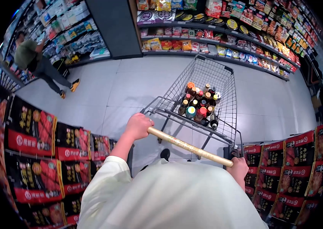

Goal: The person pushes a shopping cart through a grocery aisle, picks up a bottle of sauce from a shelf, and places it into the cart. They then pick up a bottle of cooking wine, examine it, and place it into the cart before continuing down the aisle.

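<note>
From here I see the left hand (138, 126) and right hand (239, 168) apart, wrapped around the pale handle's (190, 147) ends, fingertips hidden from me. Ahead stands the wire cart (212, 70); its bottles (199, 101) overlap, labels unreadable.

Brightly lit, bowed by fisheye distortion toward black corners, softly shadowed beneath the wire shopping cart (227, 95)

Two hands (138, 126) (238, 169), one cart (228, 70), dozen-plus bottles (191, 111), one other person (25, 55).
</note>
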`<state>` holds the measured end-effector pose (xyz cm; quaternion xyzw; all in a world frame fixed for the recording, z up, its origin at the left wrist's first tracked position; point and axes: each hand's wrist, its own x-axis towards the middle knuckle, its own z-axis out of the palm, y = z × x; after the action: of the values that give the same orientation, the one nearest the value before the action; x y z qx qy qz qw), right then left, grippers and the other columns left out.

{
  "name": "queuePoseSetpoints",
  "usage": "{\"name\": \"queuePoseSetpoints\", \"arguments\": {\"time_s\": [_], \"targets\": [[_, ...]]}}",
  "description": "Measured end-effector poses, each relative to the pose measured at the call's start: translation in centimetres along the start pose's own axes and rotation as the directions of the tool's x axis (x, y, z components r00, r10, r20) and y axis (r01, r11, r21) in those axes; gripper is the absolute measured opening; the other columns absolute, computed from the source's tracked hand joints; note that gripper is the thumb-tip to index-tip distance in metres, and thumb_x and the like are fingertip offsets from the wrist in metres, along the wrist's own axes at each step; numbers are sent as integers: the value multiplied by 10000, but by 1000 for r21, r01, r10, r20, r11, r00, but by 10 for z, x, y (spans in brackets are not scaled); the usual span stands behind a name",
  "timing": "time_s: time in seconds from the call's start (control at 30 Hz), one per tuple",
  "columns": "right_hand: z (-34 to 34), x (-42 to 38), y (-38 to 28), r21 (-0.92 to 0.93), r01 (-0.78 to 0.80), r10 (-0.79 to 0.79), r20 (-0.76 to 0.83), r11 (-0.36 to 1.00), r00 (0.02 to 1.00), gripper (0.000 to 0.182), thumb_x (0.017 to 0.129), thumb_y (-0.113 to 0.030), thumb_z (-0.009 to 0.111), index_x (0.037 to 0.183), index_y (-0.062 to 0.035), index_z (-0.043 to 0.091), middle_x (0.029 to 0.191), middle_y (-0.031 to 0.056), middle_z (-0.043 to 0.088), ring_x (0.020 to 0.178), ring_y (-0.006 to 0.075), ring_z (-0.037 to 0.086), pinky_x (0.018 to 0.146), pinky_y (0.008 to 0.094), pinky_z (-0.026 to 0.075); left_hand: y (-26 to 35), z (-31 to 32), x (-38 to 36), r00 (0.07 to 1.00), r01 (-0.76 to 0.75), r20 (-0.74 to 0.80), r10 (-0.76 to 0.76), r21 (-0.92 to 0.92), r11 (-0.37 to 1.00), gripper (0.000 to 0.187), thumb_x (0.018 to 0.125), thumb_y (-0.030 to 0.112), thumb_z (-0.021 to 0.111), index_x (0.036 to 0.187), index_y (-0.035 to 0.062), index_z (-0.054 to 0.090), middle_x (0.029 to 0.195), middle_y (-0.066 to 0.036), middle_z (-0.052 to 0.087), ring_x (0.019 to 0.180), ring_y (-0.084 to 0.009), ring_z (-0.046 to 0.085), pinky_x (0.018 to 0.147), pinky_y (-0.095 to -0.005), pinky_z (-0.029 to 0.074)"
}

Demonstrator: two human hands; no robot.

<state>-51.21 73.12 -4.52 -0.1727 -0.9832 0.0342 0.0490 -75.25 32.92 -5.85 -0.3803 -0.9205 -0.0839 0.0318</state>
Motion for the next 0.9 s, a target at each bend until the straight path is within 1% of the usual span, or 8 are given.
{"name": "queuePoseSetpoints", "arguments": {"time_s": [0.07,0.3,0.4,0.47,0.57,0.67,0.8,0.9], "targets": [[7,17,-8,14,-35,35,-20,999,999,80,650,-150,698,696,-98,660,735,55,666,768,269,623,627,412,516,-17,-1,23,1000,-12,13,12,2,1000,235,602,116,725,822,198,736,717,14,660,757,-202,641,839,-346,485],[7,79,-41,-18,-111,112,18,994,994,38,727,-145,686,758,-123,689,776,32,683,814,256,635,653,401,527,-78,4,110,993,-104,47,104,-10,995,242,622,105,704,839,205,739,718,13,658,764,-205,637,866,-347,486],[10,106,-48,-23,-136,137,28,990,990,39,730,-135,684,767,-125,691,778,31,683,817,252,636,655,398,527,-99,6,146,990,-140,12,141,-30,990,245,625,103,696,844,202,740,724,13,662,766,-201,638,877,-343,484],[17,122,-53,-21,-160,160,23,987,987,49,719,-132,691,766,-125,680,772,31,680,811,250,634,654,395,525,-110,3,170,986,-162,21,163,-46,986,209,652,135,693,844,205,740,742,8,662,818,-190,650,874,-334,474],[19,148,-55,-36,-207,208,32,978,978,80,686,-120,700,746,-121,646,741,37,665,786,255,627,638,396,513,-123,5,208,982,-177,68,179,-30,984,217,659,129,688,853,210,743,750,12,661,825,-187,649,879,-331,472],[25,174,-59,-31,-257,257,6,966,966,83,676,-110,697,738,-115,643,725,42,659,769,264,621,628,398,510,-139,8,245,973,-222,55,222,-16,975,232,660,121,688,865,214,748,759,18,666,828,-184,647,882,-327,469],[32,208,-59,39,-292,292,2,956,956,94,656,-79,691,715,-111,624,703,50,643,745,279,610,598,403,499,-151,6,299,966,-235,124,228,44,971,262,646,112,699,873,231,753,745,25,658,798,-175,641,911,-331,471],[36,229,-61,64,-308,311,-26,949,950,95,661,-66,684,705,-104,610,698,48,635,732,280,601,583,405,490,-160,12,331,955,-274,117,273,-9,962,265,653,113,697,880,239,753,739,27,647,799,-170,642,934,-335,467]]}}
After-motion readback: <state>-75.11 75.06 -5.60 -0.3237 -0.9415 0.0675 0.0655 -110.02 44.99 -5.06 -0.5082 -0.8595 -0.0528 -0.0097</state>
